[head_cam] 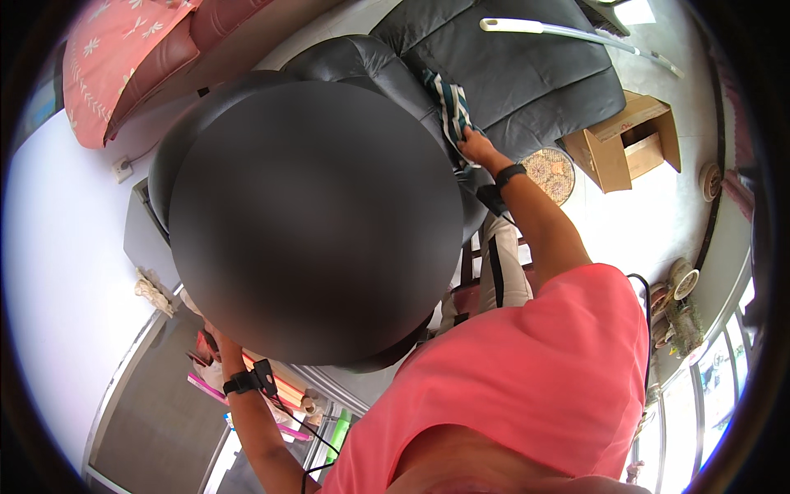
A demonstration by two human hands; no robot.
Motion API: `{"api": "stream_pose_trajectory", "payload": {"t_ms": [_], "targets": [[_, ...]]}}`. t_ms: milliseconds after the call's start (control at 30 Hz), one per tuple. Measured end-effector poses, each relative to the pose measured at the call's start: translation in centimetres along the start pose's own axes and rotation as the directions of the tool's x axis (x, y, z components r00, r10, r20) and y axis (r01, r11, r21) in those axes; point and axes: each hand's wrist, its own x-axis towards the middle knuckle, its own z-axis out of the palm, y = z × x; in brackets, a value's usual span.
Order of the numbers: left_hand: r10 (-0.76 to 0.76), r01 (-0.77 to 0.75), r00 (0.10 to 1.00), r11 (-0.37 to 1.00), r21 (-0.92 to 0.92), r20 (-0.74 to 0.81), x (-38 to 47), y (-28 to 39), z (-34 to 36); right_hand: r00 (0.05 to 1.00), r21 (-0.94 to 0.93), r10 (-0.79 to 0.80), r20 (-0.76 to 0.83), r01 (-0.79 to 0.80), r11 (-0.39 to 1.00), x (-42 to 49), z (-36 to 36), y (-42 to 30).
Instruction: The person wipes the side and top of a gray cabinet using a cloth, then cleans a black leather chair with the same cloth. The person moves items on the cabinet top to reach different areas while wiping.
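A large dark blurred disc covers the middle of the head view. Right of it, my right hand (478,148) has its fingers closed on the lower end of a dark green and white striped cloth (455,108). That cloth lies against the black leather sofa (524,74), along the gap beside its armrest. At the lower left is my left hand (217,338), partly hidden at the disc's edge. Its fingers do not show clearly, and I cannot tell what they touch. Both wrists wear black straps with small cabled devices.
A white-handled pole (512,25) reaches from above the sofa towards the floor at upper right. An opened cardboard box (608,154) and a round patterned mat (548,176) are beside the sofa. Potted plants (685,324) stand at far right, a pink-covered seat (102,80) at upper left.
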Motion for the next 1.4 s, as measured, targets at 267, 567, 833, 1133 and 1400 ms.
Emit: {"api": "stream_pose_trajectory", "payload": {"t_ms": [267,567,833,1133,1400], "targets": [[-0.044,0.034,0.994,0.994,-0.104,-0.1,-0.4,-1.2,0.6,0.997,-0.195,-0.079,0.011,0.08,0.977,-5.6,-1.0,-7.5],[-0.062,0.05,0.995,0.989,-0.138,-0.084,-0.4,0.0,0.0,0.959,0.501,-0.261,-0.108,0.279,0.819,9.4,-6.7,-22.4],[-0.093,0.085,0.995,0.985,-0.15,-0.047,-0.1,-1.0,0.5,0.919,0.369,-0.386,-0.079,0.387,0.845,3.3,-5.3,-15.4],[-0.092,0.097,0.988,0.994,0.039,-0.127,0.2,-0.5,0.6,0.967,-0.107,-0.228,0.113,0.24,0.965,-9.9,0.2,-1.8],[-0.07,0.066,0.996,0.995,-0.069,-0.055,0.8,-0.9,0.4,0.995,-0.071,0.053,0.086,-0.047,0.996,-10.5,0.5,0.0]]}}
